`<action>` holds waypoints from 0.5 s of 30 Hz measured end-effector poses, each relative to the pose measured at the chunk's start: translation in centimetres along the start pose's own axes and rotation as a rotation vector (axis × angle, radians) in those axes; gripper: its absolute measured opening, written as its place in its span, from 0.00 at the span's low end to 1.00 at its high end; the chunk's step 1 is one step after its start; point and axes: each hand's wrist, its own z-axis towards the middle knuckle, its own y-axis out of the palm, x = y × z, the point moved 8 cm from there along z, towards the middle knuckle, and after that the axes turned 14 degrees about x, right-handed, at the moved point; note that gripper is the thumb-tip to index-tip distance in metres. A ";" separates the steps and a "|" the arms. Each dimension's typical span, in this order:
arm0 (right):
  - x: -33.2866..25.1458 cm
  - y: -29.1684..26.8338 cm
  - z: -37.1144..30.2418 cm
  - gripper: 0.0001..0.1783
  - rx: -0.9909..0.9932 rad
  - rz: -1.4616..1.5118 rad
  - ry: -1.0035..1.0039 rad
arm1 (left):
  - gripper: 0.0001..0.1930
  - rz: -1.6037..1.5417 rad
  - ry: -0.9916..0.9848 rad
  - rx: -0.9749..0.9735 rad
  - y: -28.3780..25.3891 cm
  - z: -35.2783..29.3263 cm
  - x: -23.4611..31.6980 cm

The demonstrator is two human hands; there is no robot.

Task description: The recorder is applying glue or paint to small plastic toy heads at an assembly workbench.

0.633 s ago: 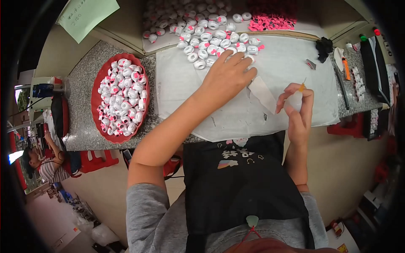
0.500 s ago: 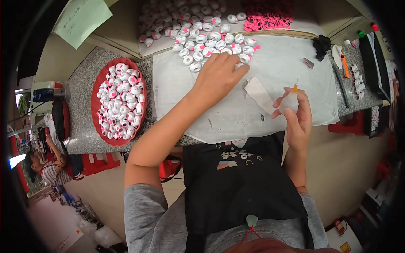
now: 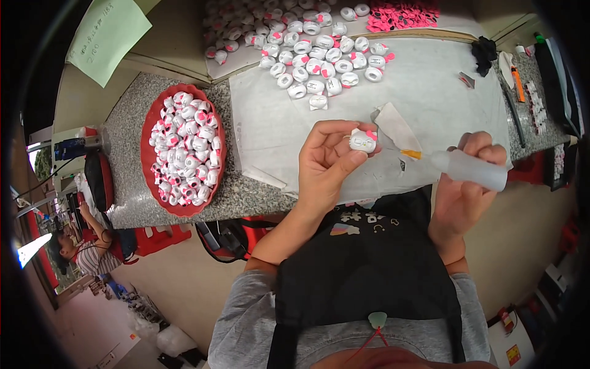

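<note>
Above the white sheet (image 3: 264, 126) on a speckled counter (image 3: 120, 138), the left hand (image 3: 326, 160) pinches one small white cat-head piece (image 3: 362, 141) with a pink bow between thumb and fingertips, having come back from the scattered white pieces (image 3: 332, 55) it was reaching into half a second ago; opposite it, the right hand (image 3: 462, 200) is wrapped around a translucent squeeze bottle (image 3: 476, 171), which stood upright with its nozzle up and now lies nearly level, its orange nozzle (image 3: 410, 154) aimed at the piece; the change means both hands are occupied, with piece and bottle brought face to face; the needle at the end is too fine to tell whether it touches; beyond the left hand spread the loose white pieces, with a heap of flat pink pieces (image 3: 402, 15) farther off and to their right; to the left of the left hand, a red scalloped tray (image 3: 148, 147) is filled with similar white-and-pink pieces; just beyond the gap between the hands lies a pale strip (image 3: 399, 126), near the nozzle; farther out past the right hand sit a crumpled black cloth (image 3: 484, 54) and an orange-handled tool (image 3: 518, 86).
</note>
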 end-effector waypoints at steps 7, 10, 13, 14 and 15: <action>-2.6 3.3 -3.3 0.22 -0.307 -0.206 -0.364 | 0.22 0.034 0.033 0.019 -0.4 -0.6 0.5; -2.9 3.8 -3.9 0.22 -0.389 -0.220 -0.386 | 0.21 0.039 0.028 0.009 -0.6 -0.8 0.4; -2.7 3.7 -4.1 0.22 -0.430 -0.203 -0.380 | 0.20 0.028 0.036 0.003 -0.7 -0.9 0.4; -2.7 3.7 -4.1 0.22 -0.444 -0.204 -0.388 | 0.20 0.028 0.038 -0.010 -0.6 -0.9 0.4; -2.7 3.6 -4.2 0.22 -0.444 -0.206 -0.387 | 0.20 0.027 0.036 -0.010 -0.5 -0.9 0.4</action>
